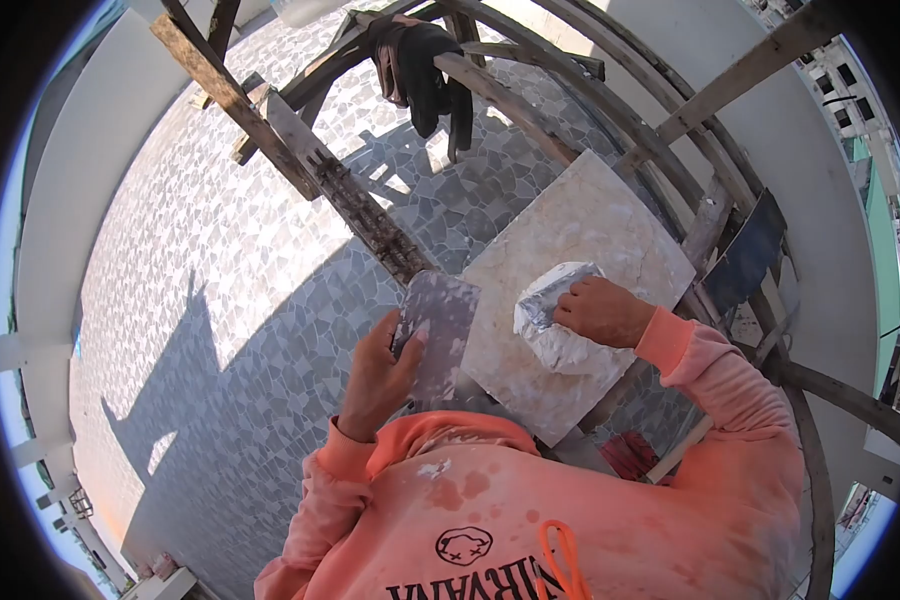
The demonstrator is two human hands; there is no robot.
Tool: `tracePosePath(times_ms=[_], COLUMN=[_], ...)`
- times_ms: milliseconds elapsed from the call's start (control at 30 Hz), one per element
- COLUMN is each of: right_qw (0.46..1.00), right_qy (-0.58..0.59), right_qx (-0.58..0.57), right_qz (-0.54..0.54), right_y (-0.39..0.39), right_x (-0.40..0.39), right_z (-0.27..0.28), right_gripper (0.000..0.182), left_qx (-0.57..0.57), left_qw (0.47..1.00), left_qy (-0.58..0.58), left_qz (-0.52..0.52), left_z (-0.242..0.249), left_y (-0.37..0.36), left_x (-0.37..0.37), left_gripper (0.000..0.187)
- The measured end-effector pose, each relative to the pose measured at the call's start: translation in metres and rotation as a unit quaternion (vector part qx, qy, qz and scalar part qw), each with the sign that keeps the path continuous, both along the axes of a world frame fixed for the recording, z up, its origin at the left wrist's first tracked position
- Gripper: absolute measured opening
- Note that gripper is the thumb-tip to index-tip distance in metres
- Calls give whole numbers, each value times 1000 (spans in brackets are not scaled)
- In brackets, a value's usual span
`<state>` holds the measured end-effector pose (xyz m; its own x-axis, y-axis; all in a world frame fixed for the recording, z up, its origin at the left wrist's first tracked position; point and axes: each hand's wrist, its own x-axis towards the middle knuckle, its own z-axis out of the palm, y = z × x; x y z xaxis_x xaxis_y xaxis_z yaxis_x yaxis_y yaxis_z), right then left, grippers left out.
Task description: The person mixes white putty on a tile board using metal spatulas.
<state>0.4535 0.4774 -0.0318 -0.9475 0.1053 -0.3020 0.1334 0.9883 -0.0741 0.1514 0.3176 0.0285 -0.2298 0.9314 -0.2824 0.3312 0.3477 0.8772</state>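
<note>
My left hand [382, 372] is closed around the edge of a flat grey rectangular plate [440, 325] with white specks, thumb on its face. Right beside it lies a square, mottled beige slab [610, 220], its left corner close to the plate. On the slab sits a lump of white paste-like material [560, 345], with a shiny, crumpled look at its left side. My right hand [602, 312] is curled into a fist over this lump. Its fingertips are hidden, so what they grip, if anything, I cannot make out.
Rough wooden beams [500, 100] form a frame beyond and right of the slab. Dark cloth [415, 70] hangs over one beam. A narrow crusted board [365, 215] runs toward the grey plate. Far below is a mosaic-stone floor [270, 330]. A dark panel [745, 255] leans at right.
</note>
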Motion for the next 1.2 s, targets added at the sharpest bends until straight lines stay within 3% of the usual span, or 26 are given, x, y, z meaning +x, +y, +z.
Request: tracePosePath(times_ms=[233, 533, 633, 733, 867, 1000, 1100, 1200], right_qw=[992, 977, 950, 936, 903, 862, 848, 841], right_qy=[49, 56, 74, 49, 103, 20, 50, -34], right_qx=[91, 119, 183, 173, 173, 224, 260, 241], right_qz=[-65, -170, -244, -302, -381, -454, -460, -484], right_y=[-63, -103, -114, -117, -115, -142, -158, -163], right_x=[18, 19, 9, -4, 2, 2, -24, -49], right_z=[-18, -11, -9, -23, 11, 28, -13, -53], right_gripper=[10, 18, 25, 28, 30, 33, 31, 28], left_qx=[26, 45, 35, 42, 53, 28, 60, 48], left_qw=[998, 992, 990, 985, 976, 972, 968, 961], left_qy=[-34, -10, -18, -37, -71, -97, -77, -62], left_qz=[-52, -114, -132, -166, -200, -212, -231, -266], left_z=[-9, -19, -23, -32, -41, -40, -45, -52], left_y=[22, 32, 32, 32, 33, 33, 29, 27], left_x=[10, -7, -14, -19, -31, -41, -43, -51], left_gripper=[21, 29, 29, 30, 29, 28, 26, 25])
